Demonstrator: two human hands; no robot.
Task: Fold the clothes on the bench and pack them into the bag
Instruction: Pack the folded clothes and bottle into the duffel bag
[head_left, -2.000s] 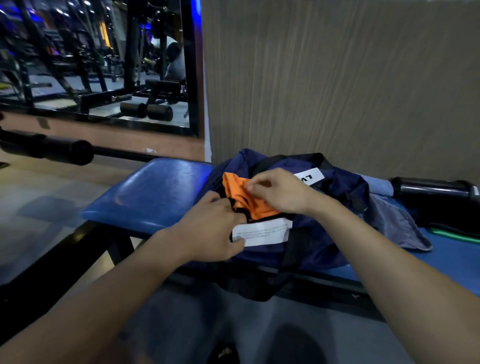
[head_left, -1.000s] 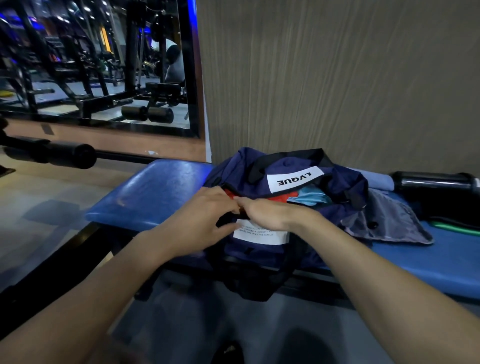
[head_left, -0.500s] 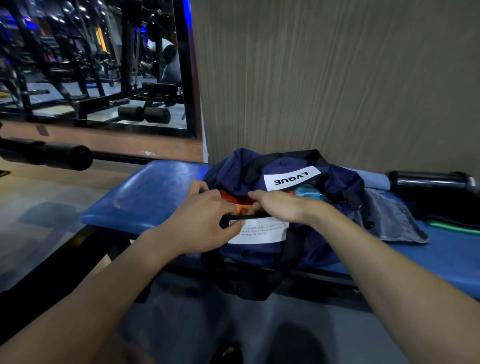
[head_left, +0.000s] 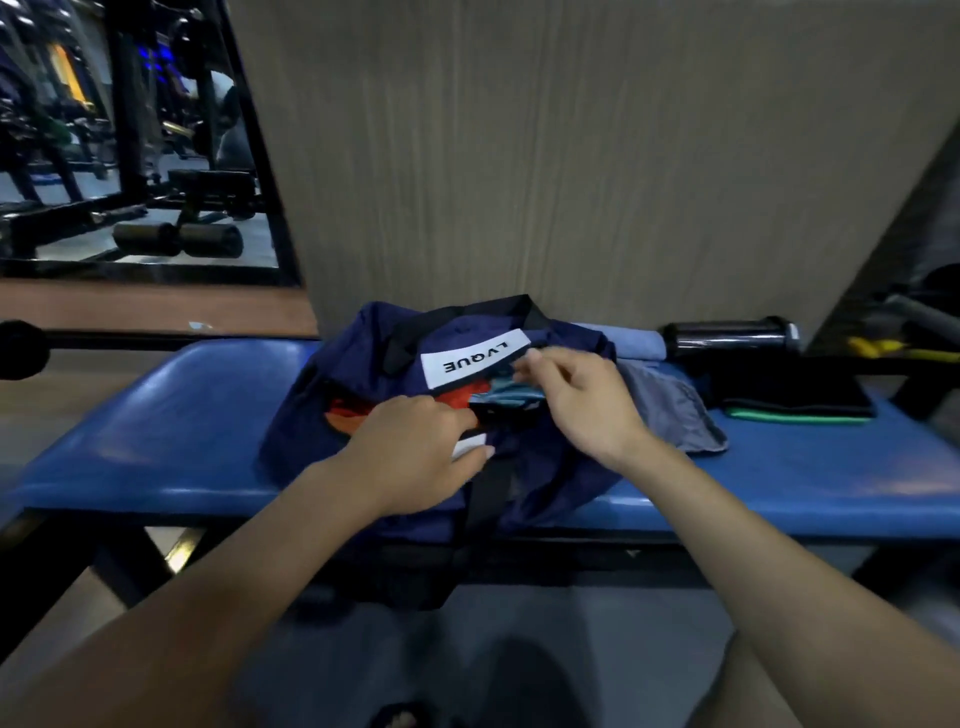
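A navy duffel bag (head_left: 332, 374) with a white LVQUE label lies on the blue padded bench (head_left: 171, 415). Orange clothing (head_left: 345, 418) and a teal garment (head_left: 506, 392) show through its open top. My left hand (head_left: 415, 452) grips the bag's near edge beside a white label. My right hand (head_left: 582, 400) is at the bag's mouth, fingers curled, pinching the far edge by the teal garment. A grey cloth (head_left: 670, 410) lies beside the bag on the right.
Right of the bag lie a folded black item with a green edge (head_left: 795, 402), a light blue folded cloth (head_left: 636, 340) and a black bottle (head_left: 727, 338). A wood-panel wall stands behind the bench. Gym machines show in the mirror at left. A black bar (head_left: 21, 348) juts in at the left.
The orange clothing has gone down into the bag. My right hand moved from the near edge up and right to the far edge. The view shifted left along the bench.
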